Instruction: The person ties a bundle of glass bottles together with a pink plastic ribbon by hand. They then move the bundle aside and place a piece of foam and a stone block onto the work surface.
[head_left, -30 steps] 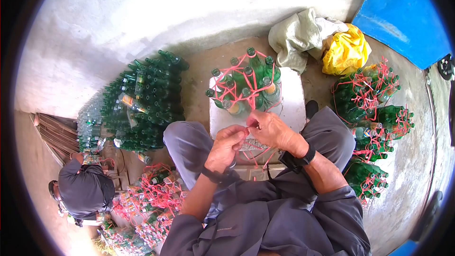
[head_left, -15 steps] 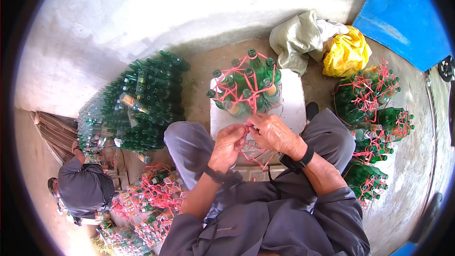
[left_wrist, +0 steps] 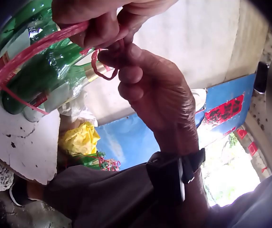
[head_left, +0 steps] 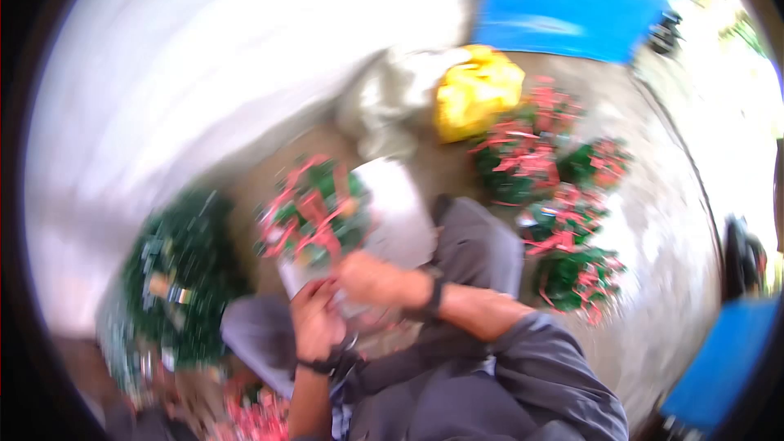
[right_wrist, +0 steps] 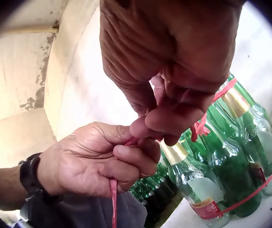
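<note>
In the right wrist view my left hand pinches a pink plastic strip between thumb and fingers, a tail of it hanging below. My right hand meets it fingertip to fingertip, its thumb and fingers also pinching the strip. A small loop of the strip shows at the fingertips in the left wrist view. Just beyond the hands, a bundle of green glass bottles wound with the same strip stands upright on a white block. Motion blurs both hands in the head view.
More strapped bottle bundles stand on the floor to the right. A large mass of green bottles stands at the left by the wall. Behind the block lie a yellow bag and a pale sack; a blue panel stands farther back.
The head view has swung to the right, so the block, bundle and hands appear farther left and blurred. Both hands stay together at the strip, in front of the bundle.
</note>
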Demonstrator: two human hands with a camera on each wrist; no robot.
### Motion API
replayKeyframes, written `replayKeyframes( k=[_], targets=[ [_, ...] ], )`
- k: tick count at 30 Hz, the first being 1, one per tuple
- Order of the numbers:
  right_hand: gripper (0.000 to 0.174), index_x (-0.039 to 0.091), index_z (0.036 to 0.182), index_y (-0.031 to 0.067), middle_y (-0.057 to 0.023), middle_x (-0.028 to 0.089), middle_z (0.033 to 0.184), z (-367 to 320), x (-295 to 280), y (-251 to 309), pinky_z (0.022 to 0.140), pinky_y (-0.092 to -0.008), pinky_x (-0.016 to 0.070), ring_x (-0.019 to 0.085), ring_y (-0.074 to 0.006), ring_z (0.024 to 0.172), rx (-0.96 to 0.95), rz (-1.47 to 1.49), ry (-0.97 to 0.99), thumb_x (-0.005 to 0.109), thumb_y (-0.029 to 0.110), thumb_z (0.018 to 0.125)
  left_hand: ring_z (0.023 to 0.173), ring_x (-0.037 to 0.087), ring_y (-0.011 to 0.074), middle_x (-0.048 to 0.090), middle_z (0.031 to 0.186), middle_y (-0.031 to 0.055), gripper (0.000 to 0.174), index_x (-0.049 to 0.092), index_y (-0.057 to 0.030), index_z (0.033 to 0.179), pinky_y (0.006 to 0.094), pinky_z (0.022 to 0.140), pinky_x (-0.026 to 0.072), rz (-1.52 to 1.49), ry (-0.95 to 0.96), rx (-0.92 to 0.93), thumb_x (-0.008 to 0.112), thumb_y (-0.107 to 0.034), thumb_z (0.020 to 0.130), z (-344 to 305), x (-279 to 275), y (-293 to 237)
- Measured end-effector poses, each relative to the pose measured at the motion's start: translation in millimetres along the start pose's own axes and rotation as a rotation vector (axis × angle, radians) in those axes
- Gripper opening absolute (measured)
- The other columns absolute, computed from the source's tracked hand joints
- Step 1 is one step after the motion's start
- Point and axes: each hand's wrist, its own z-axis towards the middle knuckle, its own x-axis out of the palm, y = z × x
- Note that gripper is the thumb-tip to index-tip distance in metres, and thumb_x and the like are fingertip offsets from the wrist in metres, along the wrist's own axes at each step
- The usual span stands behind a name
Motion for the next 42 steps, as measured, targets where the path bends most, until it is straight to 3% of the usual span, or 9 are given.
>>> replayKeyframes(
  k=[8,10,14,18,20,24,26,33,42],
  targets=[
    [0.013,0.064,0.067,-0.0053,-0.026,0.064,0.069,2.5,4.4,2.9,0.061,-0.0481,0.053,0.066,-0.0448,0.069,0.001,0.05,-0.211,0.065,0.007,0.069,0.06,0.044,0.0038,0.055,0.076,-0.0026,0.012,0.061,-0.0033,0.102,0.0188,0.048,0.0285,-0.032,0.046,0.072,0.067,-0.011,0.094,19.8,-17.5,20.7],
    [0.014,0.066,0.066,-0.004,-0.0262,0.064,0.068,-2.4,-8.6,8.0,0.06,-0.0481,0.0534,0.066,-0.0449,0.068,0.035,0.055,-0.255,0.067,0.009,0.07,0.085,0.068,0.0328,0.067,0.115,0.0203,0.033,0.059,0.0077,0.128,0.0408,0.077,0.055,0.325,0.208,0.166,0.059,-0.003,0.096,36.1,-48.8,34.0],
    [0.016,0.063,0.066,-0.0091,-0.0288,0.062,0.07,-9.2,-22.5,15.7,0.06,-0.0488,0.0519,0.064,-0.0464,0.07,0.051,0.147,-0.272,0.067,0.006,0.069,0.088,0.065,0.0342,0.066,0.113,0.0238,0.022,0.068,0.0096,0.103,0.0394,0.074,0.0524,0.675,0.111,0.562,0.062,0.003,0.083,-3.0,9.4,3.8],
    [0.016,0.063,0.066,-0.0085,-0.0299,0.062,0.07,-4.4,-3.5,7.1,0.06,-0.0494,0.0523,0.065,-0.0473,0.07,0.095,0.172,-0.277,0.067,0.006,0.069,0.085,0.065,0.0314,0.067,0.11,0.022,0.021,0.068,0.0059,0.107,0.0379,0.071,0.0523,0.719,0.154,0.558,0.062,0.001,0.087,-3.8,9.7,2.8],
    [0.015,0.063,0.066,-0.0079,-0.0298,0.063,0.07,-4.2,-5.5,7.7,0.061,-0.0499,0.0526,0.065,-0.0477,0.072,0.117,0.196,-0.261,0.066,0.007,0.069,0.083,0.066,0.0288,0.069,0.105,0.0199,0.023,0.069,-0.0029,0.114,0.039,0.071,0.0524,0.162,0.08,-0.011,0.06,-0.003,0.093,7.3,-2.8,6.8],
    [0.015,0.062,0.064,-0.0065,-0.0301,0.061,0.068,-9.8,-11.1,12.2,0.061,-0.0511,0.0515,0.064,-0.0477,0.07,0.174,0.322,-0.265,0.066,0.007,0.069,0.079,0.066,0.0273,0.07,0.101,0.0192,0.024,0.067,-0.0105,0.119,0.0409,0.069,0.0523,0.27,0.036,0.02,0.06,-0.009,0.096,12.3,-3.6,15.0],
    [0.016,0.061,0.061,-0.0038,-0.0281,0.059,0.066,-11.7,-7.7,11.9,0.058,-0.0514,0.0486,0.062,-0.0468,0.065,0.106,0.373,-0.368,0.065,0.009,0.07,0.062,0.043,0.0019,0.054,0.076,-0.0046,0.007,0.061,-0.0038,0.097,0.0186,0.05,0.0286,0.274,-0.044,0.215,0.064,-0.009,0.093,4.4,21.8,6.2],
    [0.023,0.061,0.094,-0.0086,-0.0303,0.062,0.076,-9.0,-2.7,-4.9,0.062,-0.0519,0.0507,0.063,-0.0502,0.076,0.058,0.358,-0.355,0.063,0.003,0.074,0.079,0.058,0.0125,0.063,0.083,0.0047,0.011,0.064,0.0035,0.094,0.0286,0.072,0.0479,0.475,-0.097,0.423,0.054,0.001,0.093,11.0,27.2,-3.4],
    [0.014,0.064,0.079,-0.0089,-0.0322,0.063,0.077,-9.4,-37.0,16.9,0.068,-0.053,0.0517,0.064,-0.0498,0.078,0.295,0.396,-0.195,0.061,0.005,0.078,0.074,0.062,0.0114,0.066,0.079,0.0052,0.007,0.064,0.0014,0.091,0.0281,0.07,0.0505,0.555,-0.225,0.545,0.058,0.0,0.094,16.1,30.9,-9.7]
  ],
)
